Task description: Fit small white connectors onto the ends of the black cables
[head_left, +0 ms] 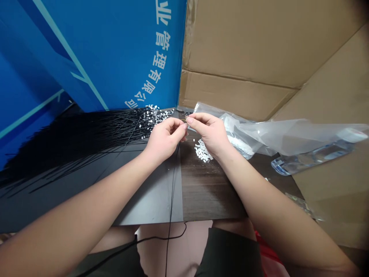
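Observation:
My left hand [163, 139] is closed in a pinch on a thin black wire [172, 188], which hangs down past the table edge. My right hand [212, 132] meets it fingertip to fingertip, thumb and forefinger pressed together near the wire's end. Whatever sits between the right fingertips is too small to make out. Just below that hand lies a pile of small white connectors [203, 151]. To the left spreads a large bundle of black wires [75, 134], many tipped with white connectors [154, 114].
Clear plastic bags [242, 142] and a clear plastic bottle [314, 154] lie on the right. A blue printed panel [115, 50] and cardboard walls [242, 42] close off the back. A grey mat [155, 196] covers the left of the dark wooden table [210, 196]. A black cable [155, 237] crosses my lap.

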Motion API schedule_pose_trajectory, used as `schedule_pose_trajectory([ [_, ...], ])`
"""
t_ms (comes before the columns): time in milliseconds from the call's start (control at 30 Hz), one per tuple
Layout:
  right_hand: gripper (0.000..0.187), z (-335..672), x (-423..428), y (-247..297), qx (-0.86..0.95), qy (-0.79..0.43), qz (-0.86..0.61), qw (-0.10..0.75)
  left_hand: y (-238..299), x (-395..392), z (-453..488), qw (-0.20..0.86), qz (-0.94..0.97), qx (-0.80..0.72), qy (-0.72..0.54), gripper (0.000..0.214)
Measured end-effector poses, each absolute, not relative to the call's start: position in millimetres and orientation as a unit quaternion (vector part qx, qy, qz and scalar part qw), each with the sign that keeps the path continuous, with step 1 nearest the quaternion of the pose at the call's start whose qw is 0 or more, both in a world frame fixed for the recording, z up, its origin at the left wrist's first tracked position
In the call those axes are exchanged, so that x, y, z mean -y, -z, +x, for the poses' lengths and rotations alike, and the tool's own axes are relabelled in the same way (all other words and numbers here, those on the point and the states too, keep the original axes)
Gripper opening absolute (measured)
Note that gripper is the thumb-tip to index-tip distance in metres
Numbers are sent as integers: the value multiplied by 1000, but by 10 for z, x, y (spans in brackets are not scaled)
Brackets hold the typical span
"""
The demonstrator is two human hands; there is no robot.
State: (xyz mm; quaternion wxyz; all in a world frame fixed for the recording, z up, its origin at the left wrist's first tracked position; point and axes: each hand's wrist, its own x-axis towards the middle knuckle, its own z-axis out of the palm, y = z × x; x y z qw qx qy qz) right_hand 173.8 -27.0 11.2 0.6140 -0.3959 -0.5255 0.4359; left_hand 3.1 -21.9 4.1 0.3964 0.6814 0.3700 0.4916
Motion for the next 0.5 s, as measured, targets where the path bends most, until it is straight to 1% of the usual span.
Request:
schedule_pose_trajectory([
  [100, 23, 1733, 271, -114, 527, -433, -400, 613, -29, 212, 32, 393, 687, -372, -485, 20],
  [267, 17, 1727, 267, -94, 541, -420, -411, 602, -15, 229, 50, 388, 688, -379, -483, 20],
  [333, 16, 1728, 262, -93, 544, -416, -414, 599, -22, 237, 65, 403, 681, -373, -484, 22],
  [433, 17, 1763, 251, -130, 540, -416, -412, 604, -16, 211, 80, 455, 648, -361, -492, 28],
  [500, 19, 1810, 248, -184, 530, -428, -402, 613, 17, 162, 73, 465, 633, -372, -494, 30],
])
